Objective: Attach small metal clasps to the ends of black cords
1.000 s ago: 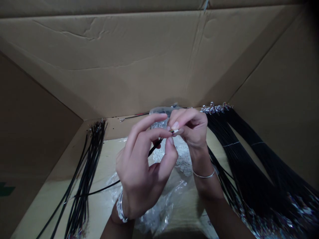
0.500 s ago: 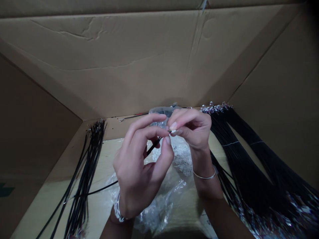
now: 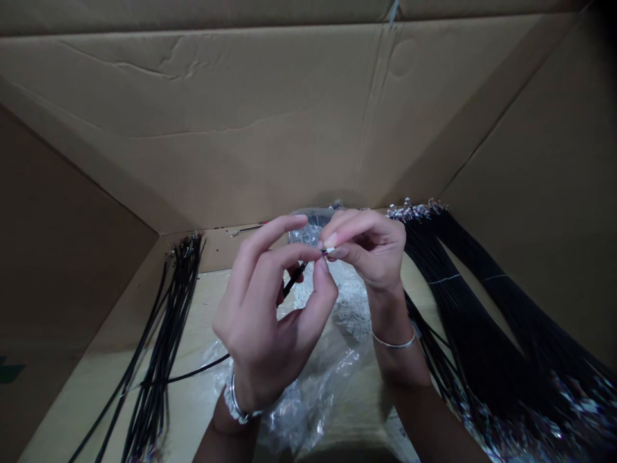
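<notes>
My left hand (image 3: 277, 308) pinches thin coloured wires at the end of a black cable (image 3: 293, 281) between thumb and index finger; its other fingers are bent and partly hidden. The cable passes behind that hand and comes out at the left, toward a cable bundle. Thumb and fingers of my right hand (image 3: 369, 247) close on a small white connector (image 3: 330, 250), where the wires meet it. Whether the wires sit fully inside it is too small to tell. Below both hands lies a clear plastic bag (image 3: 349, 302) holding many small white pieces.
A loose bundle of black cables (image 3: 166, 334) lies on the left of the wooden surface (image 3: 212, 299). Thick bundles of black cables (image 3: 472, 308) with white connector ends fill the right side. Cardboard walls (image 3: 250, 128) enclose the back and sides. A thin tool or wire (image 3: 248, 228) lies near the back.
Both hands have shifted very slightly left with the cable and connector. My left index and middle fingers have moved a little; the pinch on the wires and connector stays.
</notes>
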The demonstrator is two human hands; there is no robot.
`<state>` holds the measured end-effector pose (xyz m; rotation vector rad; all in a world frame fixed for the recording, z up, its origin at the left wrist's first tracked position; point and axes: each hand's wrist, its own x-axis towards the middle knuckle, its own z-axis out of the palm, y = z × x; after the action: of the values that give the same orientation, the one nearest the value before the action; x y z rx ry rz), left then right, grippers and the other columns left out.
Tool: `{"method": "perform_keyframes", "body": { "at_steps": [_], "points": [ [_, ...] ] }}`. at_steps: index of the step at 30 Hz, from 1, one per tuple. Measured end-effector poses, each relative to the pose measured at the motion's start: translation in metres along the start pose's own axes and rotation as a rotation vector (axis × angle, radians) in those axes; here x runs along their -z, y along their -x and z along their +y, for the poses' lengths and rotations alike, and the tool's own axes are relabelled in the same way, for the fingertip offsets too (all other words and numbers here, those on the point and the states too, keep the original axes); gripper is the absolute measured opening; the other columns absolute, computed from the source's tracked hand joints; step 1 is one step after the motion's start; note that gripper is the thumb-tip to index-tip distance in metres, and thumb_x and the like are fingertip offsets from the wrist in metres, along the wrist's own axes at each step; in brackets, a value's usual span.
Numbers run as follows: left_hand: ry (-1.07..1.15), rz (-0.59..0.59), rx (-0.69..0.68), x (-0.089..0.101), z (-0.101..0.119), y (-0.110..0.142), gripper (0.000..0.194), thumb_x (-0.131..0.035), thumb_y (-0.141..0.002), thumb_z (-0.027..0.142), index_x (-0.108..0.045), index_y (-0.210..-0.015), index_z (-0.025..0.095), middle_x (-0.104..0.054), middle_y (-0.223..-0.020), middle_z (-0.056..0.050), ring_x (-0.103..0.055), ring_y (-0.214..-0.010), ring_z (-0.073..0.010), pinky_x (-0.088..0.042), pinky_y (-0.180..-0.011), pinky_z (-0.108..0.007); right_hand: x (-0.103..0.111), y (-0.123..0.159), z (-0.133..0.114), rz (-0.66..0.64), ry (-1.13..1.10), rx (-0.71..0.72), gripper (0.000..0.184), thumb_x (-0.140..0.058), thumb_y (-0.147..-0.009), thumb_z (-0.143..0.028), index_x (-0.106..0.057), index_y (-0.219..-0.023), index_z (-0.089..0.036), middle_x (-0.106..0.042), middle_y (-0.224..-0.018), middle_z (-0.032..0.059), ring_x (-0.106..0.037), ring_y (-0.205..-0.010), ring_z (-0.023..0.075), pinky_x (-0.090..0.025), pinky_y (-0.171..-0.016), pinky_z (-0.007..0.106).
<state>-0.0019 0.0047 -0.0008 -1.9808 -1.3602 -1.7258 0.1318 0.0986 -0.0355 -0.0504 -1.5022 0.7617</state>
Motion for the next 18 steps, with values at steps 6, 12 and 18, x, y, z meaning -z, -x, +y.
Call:
{"method": "perform_keyframes", "body": {
  "at_steps": [6, 12, 18],
  "points": [
    [0.033, -0.025, -0.012, 0.001, -0.002, -0.001, 0.023, -0.073, -0.082, 0.008, -0.067, -0.096, 0.025, -0.074, -0.116, 0.001, -0.073, -0.082, -0.0160, -0.062, -0.062, -0.030, 0.000, 0.000, 0.003, 0.005, -0.001, 0.015, 0.017, -0.083, -0.084, -0.017, -0.082, -0.096, -0.028, -0.080, -0.084, -0.0002, -0.071, -0.071, 0.0147, -0.058, -0.067, 0.029],
    [0.055, -0.043, -0.002, 0.003, -0.002, -0.001, 0.020, -0.071, -0.084, 0.009, -0.068, -0.096, 0.025, -0.074, -0.116, -0.001, -0.071, -0.082, -0.0157, -0.062, -0.061, -0.029, -0.001, 0.001, 0.009, 0.016, -0.035, 0.012, 0.015, -0.083, -0.083, -0.020, -0.081, -0.095, -0.029, -0.080, -0.083, -0.0010, -0.070, -0.068, 0.0133, -0.056, -0.063, 0.026],
    [0.068, -0.069, 0.000, 0.005, -0.003, -0.001, 0.020, -0.070, -0.085, 0.009, -0.067, -0.096, 0.025, -0.074, -0.116, -0.001, -0.071, -0.083, -0.0157, -0.060, -0.058, -0.028, 0.000, 0.003, 0.014, 0.013, -0.077, 0.024, 0.017, -0.083, -0.083, -0.018, -0.080, -0.096, -0.028, -0.080, -0.083, -0.0006, -0.070, -0.068, 0.0130, -0.054, -0.060, 0.025]
  ]
}}
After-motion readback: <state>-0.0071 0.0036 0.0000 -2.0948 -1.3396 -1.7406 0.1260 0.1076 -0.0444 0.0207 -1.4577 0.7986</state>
